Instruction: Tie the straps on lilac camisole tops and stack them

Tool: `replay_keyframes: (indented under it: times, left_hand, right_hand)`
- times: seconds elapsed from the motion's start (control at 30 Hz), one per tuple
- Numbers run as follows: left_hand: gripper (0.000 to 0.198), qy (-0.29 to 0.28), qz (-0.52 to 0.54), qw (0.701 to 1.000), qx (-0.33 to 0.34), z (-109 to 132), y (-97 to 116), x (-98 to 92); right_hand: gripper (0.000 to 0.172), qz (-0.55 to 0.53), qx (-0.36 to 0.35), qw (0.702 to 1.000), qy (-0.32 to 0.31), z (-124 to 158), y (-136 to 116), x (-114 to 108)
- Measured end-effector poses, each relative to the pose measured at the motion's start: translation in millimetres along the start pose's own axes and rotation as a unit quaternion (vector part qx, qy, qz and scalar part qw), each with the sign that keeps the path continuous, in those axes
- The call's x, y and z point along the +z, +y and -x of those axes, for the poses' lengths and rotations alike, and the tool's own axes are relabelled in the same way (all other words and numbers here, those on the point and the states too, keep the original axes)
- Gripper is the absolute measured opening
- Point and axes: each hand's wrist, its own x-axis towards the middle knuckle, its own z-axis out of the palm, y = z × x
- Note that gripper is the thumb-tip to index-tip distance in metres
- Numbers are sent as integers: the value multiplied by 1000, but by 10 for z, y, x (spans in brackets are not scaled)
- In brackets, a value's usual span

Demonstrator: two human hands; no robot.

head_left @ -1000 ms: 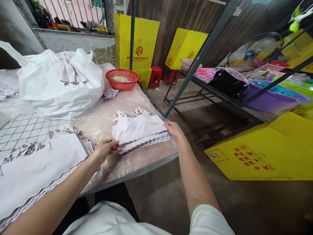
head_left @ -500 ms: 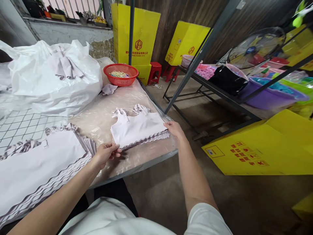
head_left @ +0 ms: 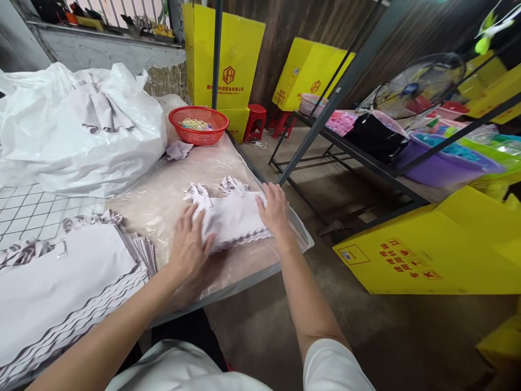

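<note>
A small stack of pale lilac fabric pieces (head_left: pixel 240 217) with wavy edges and ruffled straps lies on the plastic-covered table (head_left: pixel 138 203). At its left end is my left hand (head_left: pixel 189 241), fingers spread and slightly blurred, over or just beside the cloth. My right hand (head_left: pixel 274 209) rests on the stack's right end, its fingers stretched out and the thumb apart. Neither hand grips anything. To the left, nearer my body, a larger stack of similar fabric pieces (head_left: pixel 77 282) has its layers fanned out.
A white plastic bag (head_left: pixel 134 146) with cloth on top fills the back left. Behind the small stack stands a red basket (head_left: pixel 203 136). A metal rack post (head_left: pixel 309 130) rises beyond the table's right edge. Yellow boxes (head_left: pixel 431 255) and a purple tub (head_left: pixel 431 163) are at right.
Both hands have let go of the small stack's lower corners. The left hand has moved up and spread its fingers; the right has moved slightly left onto the cloth and opened.
</note>
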Motion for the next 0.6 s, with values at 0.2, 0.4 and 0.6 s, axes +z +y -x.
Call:
replay_keyframes:
  times: [0.2, 0.4, 0.6]
  left_hand:
    - [85, -180, -89, 979, 40, -365, 48, 528]
    - [113, -223, -75, 972, 17, -380, -18, 618]
    - [110, -226, -4, 974, 35, -388, -2, 371]
  right_hand:
    - [52, 35, -92, 982, -163, 37, -393, 433]
    - [51, 55, -114, 979, -163, 2, -261, 560]
    - [60, 52, -129, 983, -119, -131, -166, 672]
